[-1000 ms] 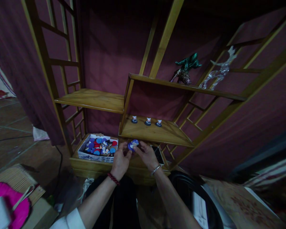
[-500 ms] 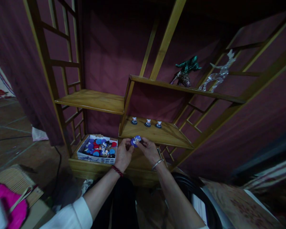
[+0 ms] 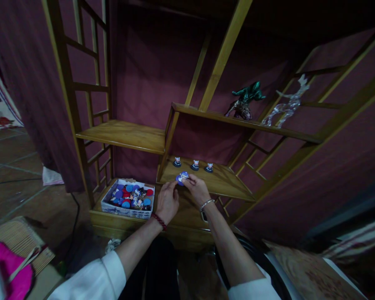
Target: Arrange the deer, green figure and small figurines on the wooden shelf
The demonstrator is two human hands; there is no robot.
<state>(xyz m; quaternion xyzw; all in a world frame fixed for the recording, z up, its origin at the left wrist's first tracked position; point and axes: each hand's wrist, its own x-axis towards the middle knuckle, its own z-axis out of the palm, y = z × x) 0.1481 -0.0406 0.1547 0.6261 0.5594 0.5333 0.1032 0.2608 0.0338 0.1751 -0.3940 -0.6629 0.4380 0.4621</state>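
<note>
My right hand (image 3: 197, 189) pinches a small purple-and-white figurine (image 3: 181, 178) with a round purple base, just above the front edge of the middle shelf (image 3: 218, 181). Close to its left side is my left hand (image 3: 168, 202), its forefinger stretched to the figurine's edge and its thumb apart; whether that fingertip touches is unclear. Behind the hands, a row of three small figurines with dark bases stands on that shelf: a left one (image 3: 177, 161), a middle one (image 3: 195, 165) and a right one (image 3: 209, 167).
A cardboard box (image 3: 125, 212) of mixed figurines with purple, blue and red bases sits on the lower ledge at left. Higher right, a green-and-bronze statue (image 3: 245, 100) and a clear deer (image 3: 287, 106) stand on a shelf. A wooden divider (image 3: 170, 135) rises left of the middle shelf.
The figurine has moved forward and slightly right, toward the middle shelf. My left hand, whose fingers were on it, has drawn back a little while my right hand keeps its pinch.
</note>
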